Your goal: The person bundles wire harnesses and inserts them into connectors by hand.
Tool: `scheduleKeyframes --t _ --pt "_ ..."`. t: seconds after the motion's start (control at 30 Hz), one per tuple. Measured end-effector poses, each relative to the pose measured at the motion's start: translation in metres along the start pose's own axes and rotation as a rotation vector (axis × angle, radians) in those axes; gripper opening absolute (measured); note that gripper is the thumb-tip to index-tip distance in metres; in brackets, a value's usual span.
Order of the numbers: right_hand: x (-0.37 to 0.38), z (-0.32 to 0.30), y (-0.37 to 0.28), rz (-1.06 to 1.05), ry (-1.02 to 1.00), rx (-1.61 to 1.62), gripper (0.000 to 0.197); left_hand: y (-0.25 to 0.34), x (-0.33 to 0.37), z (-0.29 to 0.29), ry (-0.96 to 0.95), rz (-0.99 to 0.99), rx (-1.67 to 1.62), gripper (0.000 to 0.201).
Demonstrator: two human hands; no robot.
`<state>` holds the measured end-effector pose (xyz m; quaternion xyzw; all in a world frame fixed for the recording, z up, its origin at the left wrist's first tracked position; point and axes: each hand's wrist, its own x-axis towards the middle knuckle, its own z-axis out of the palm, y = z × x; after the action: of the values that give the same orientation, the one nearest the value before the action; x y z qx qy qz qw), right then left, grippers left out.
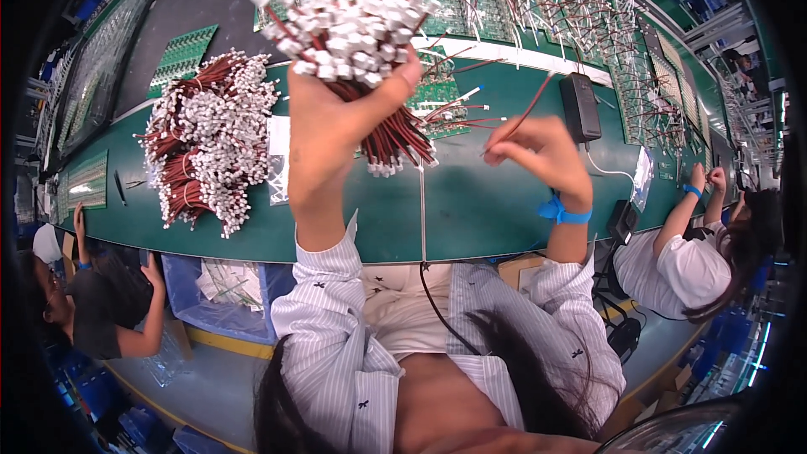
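Observation:
My left hand is wrapped around a thick bundle of red-brown wires, raised above the green bench. White plugs crowd the bundle's upper end, and more show at its lower end. To its right, my right hand pinches a single red-brown wire that slants upward from the fingertips. A blue band circles my right wrist. Behind the bundle lies a green circuit board with loose wires, partly hidden by my left hand.
Tied wire bundles are heaped at left beside a green board. Boards with wires line the far side. A black adapter box stands at right. People work on both sides; a blue bin sits below the bench edge.

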<state>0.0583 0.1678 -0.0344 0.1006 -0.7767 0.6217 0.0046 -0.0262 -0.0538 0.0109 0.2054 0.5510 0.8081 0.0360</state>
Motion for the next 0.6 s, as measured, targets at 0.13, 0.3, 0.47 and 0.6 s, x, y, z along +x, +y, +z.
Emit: scheduleKeyframes --t 0.13,0.3,0.47,0.6 --pt "-0.009 0.005 0.044 0.143 0.087 -0.359 0.011 0.011 -0.001 -0.01 0.016 0.014 -0.037 0.015" --pt "-0.001 0.014 0.082 0.084 0.299 -0.346 0.012 0.013 -0.001 -0.015 0.003 0.076 -0.099 0.017" --pt "0.01 0.017 0.099 0.071 0.333 -0.325 0.012 0.012 0.0 -0.017 -0.035 0.04 -0.097 0.016" --pt "0.012 0.018 0.098 0.072 0.317 -0.286 0.012 0.013 -0.001 -0.015 -0.024 0.04 -0.1 0.016"
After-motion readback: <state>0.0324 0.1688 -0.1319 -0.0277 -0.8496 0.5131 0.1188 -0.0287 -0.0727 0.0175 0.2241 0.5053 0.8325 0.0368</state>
